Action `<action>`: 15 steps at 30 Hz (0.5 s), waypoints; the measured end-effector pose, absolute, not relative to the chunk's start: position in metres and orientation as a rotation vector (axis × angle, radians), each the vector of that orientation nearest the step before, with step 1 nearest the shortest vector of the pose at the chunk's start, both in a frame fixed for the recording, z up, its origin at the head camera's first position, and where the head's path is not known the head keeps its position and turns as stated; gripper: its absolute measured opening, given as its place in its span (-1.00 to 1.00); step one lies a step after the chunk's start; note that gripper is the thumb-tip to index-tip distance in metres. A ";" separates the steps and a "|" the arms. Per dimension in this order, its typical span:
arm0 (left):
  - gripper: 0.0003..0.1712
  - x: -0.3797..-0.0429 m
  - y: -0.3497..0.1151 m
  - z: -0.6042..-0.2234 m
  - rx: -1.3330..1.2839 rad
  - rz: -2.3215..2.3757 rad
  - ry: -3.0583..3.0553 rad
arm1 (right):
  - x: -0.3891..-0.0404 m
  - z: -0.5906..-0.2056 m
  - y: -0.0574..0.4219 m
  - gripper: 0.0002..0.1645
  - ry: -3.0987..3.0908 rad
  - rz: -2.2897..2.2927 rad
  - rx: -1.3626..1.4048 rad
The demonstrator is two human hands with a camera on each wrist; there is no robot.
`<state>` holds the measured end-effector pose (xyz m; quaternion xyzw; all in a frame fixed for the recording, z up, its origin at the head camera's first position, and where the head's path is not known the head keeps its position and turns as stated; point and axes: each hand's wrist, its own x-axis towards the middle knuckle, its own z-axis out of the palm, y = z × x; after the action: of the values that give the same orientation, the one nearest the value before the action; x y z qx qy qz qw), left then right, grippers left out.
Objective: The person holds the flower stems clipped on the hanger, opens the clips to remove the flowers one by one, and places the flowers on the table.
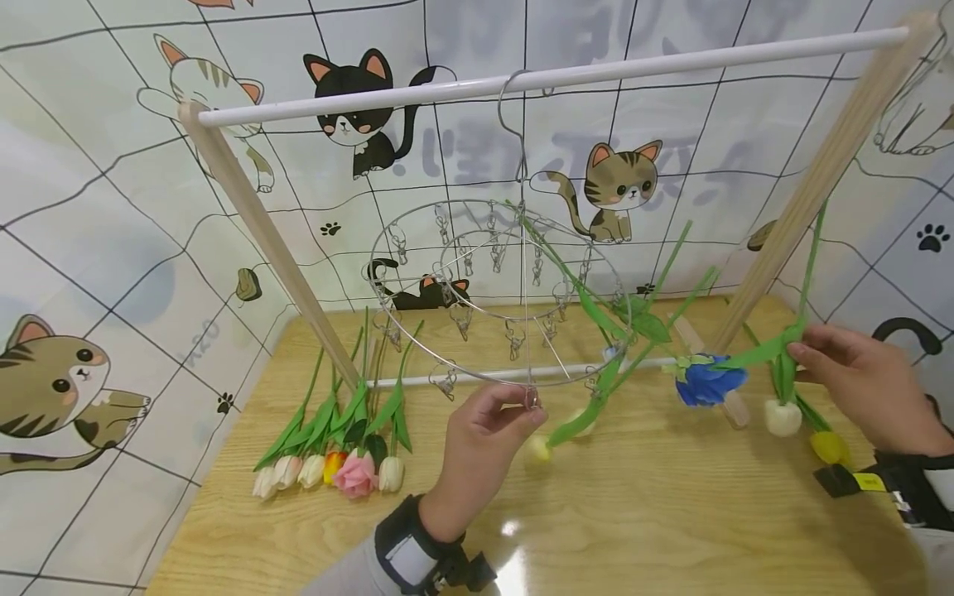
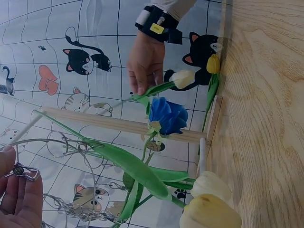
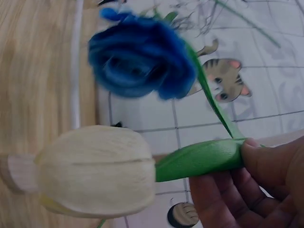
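My left hand (image 1: 492,443) pinches a small metal clip (image 2: 23,172) at the front of a round wire clip hanger, whose hook (image 1: 510,124) hangs over a white bar. With thumb and fingers, my right hand (image 1: 868,377) pinches the green stem and leaf of a white artificial tulip (image 1: 782,418), its bloom pointing down. In the right wrist view the tulip's bloom (image 3: 95,171) is close below a blue artificial rose (image 3: 140,57). Pale yellow tulips (image 2: 209,211) hang head down at the right part of the hanger. Several other clips dangle from its rings.
The white bar (image 1: 633,76) spans two wooden posts (image 1: 812,190). Several tulips and a pink rose (image 1: 356,473) lie in a row at the left of the wooden table (image 1: 633,513). A yellow tulip (image 1: 829,447) lies near the right post. A cat-print cloth hangs behind.
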<state>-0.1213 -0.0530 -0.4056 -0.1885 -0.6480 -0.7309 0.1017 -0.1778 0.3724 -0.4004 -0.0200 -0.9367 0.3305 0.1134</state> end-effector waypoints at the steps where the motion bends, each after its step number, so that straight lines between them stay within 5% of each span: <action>1: -0.74 -0.121 -0.053 -0.406 -0.556 -2.158 -1.912 | -0.182 -0.403 0.375 -0.37 -2.767 0.966 -0.062; 15: -0.75 -0.123 -0.053 -0.407 -0.581 -2.083 -1.937 | -0.233 -0.438 0.422 -0.37 -3.107 0.768 0.149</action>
<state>-0.1226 -0.0528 -0.4067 -0.1989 -0.6625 -0.7123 0.1190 -0.2326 0.4223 -0.4380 0.0465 -0.9693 0.2395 -0.0310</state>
